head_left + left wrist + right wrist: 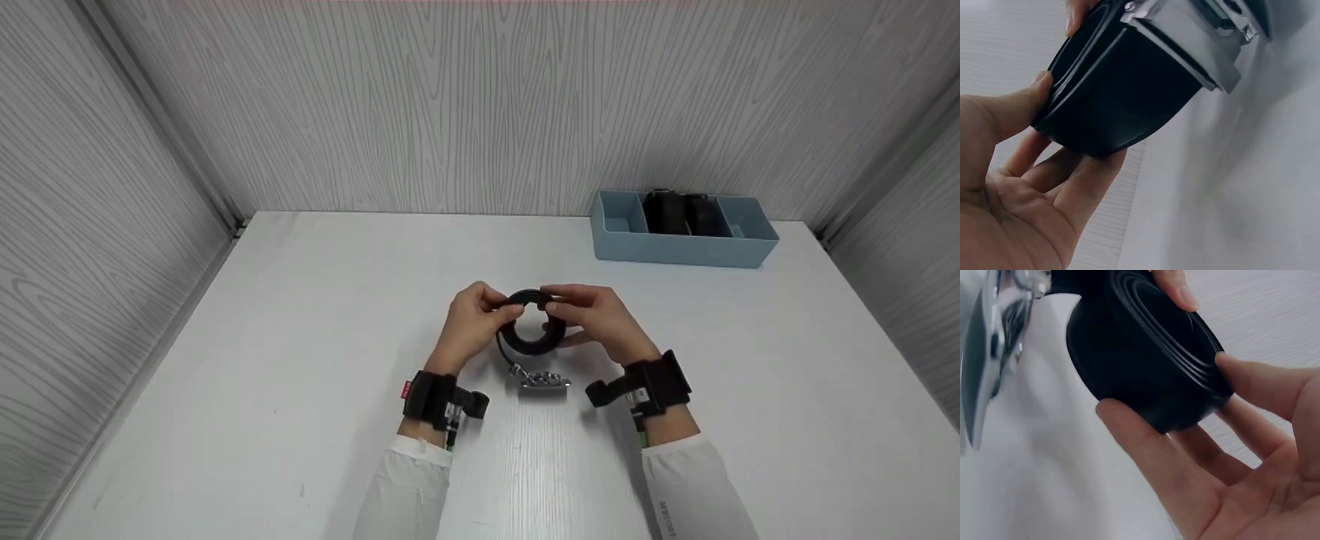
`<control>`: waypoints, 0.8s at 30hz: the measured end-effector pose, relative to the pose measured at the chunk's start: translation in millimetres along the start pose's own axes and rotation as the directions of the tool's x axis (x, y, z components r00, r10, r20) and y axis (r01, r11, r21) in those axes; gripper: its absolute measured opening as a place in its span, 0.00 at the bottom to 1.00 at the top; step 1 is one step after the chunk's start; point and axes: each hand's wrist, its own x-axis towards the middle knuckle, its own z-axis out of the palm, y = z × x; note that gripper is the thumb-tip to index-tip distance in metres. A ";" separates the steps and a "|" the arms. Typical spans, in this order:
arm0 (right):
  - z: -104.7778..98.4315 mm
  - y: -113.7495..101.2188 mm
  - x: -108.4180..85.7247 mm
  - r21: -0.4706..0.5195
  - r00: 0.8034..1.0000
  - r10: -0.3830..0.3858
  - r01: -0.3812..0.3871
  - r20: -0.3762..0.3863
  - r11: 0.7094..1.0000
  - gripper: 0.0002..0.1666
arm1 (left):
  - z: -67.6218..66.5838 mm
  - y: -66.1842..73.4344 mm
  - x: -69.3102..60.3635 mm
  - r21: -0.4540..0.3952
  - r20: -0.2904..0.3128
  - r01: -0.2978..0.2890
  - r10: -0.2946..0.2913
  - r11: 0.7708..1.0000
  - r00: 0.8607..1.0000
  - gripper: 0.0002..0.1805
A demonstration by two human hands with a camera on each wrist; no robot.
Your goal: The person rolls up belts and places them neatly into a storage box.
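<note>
Between the two hands is a black belt [531, 348], rolled into a coil around a round hollow middle. Its silver buckle [544, 381] hangs off the near side on a loose end, just above the table. The left hand [469, 322] grips the coil's left side, thumb on the upper edge and fingers beneath. On the opposite side the right hand [604, 322] holds it likewise, thumb on the edge. In the left wrist view, the smooth outer band of the belt [1123, 101] shows. Stacked layers of the belt [1129, 343] appear in the right wrist view.
At the back right of the white table [315, 315] stands a blue-grey divided box [675, 250]. Its middle section holds black rolled objects [667, 212]. Grey wood-grain panels [420, 112] rise behind the table and along both sides.
</note>
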 end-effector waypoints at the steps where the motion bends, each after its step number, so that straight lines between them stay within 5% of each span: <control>1: -0.3 0.1 -0.4 -0.020 1.000 -0.002 0.002 0.007 1.000 0.27 | -0.4 0.9 -0.5 0.007 0.014 -0.004 0.004 1.000 1.000 0.13; 6: -0.3 1.2 -1.7 -0.066 0.999 -0.014 0.016 0.030 0.998 0.27 | -1.1 1.5 -1.3 0.028 0.049 0.003 -0.004 1.000 0.999 0.13; 24: 2.0 2.8 1.3 0.061 0.997 -0.017 0.021 -0.079 0.998 0.27 | 2.8 -4.8 0.6 0.019 -0.045 0.014 -0.013 1.000 0.999 0.15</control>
